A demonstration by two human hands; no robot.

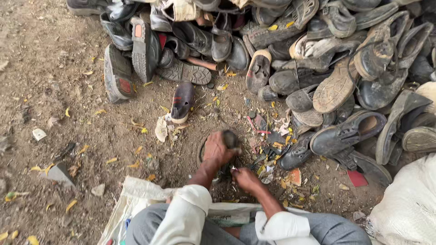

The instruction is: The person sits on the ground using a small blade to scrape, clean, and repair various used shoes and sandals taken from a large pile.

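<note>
While seated on a pale woven sack [136, 190] spread on the bare dirt ground [59, 104], the person works w/ both hands low in front of the knees. Left hand [217, 149] is curled over the top of a dark worn shoe [230, 138], fingers pressed together & wrapped round it, holding it down against the ground. Right hand [245, 178] sits just beside & below the left, fingers closed on a small metal tool [234, 169]; only a bright tip shows, so can't tell what kind. Tip is right at the lower edge of the shoe.

Both arms wear white rolled sleeves [190, 204]; grey trousers show at bottom edge.

Scraps lie round the hands: yellow & orange bits, a red strip [256, 129], a red flat piece [357, 178] to the right. One small dark shoe w/ a light sole [182, 102] lies alone just beyond the hands, sole edge toward the person. Big heap of old black & grey leather shoes & boots [281, 50] fills the top & right of the view, many sole-up. A tan-soled boot [335, 88] lies sole-up in the heap. White stuffed sack [408, 204] sits at lower right, near the right knee. Grey stone shard [58, 173] lies well apart at left.
</note>
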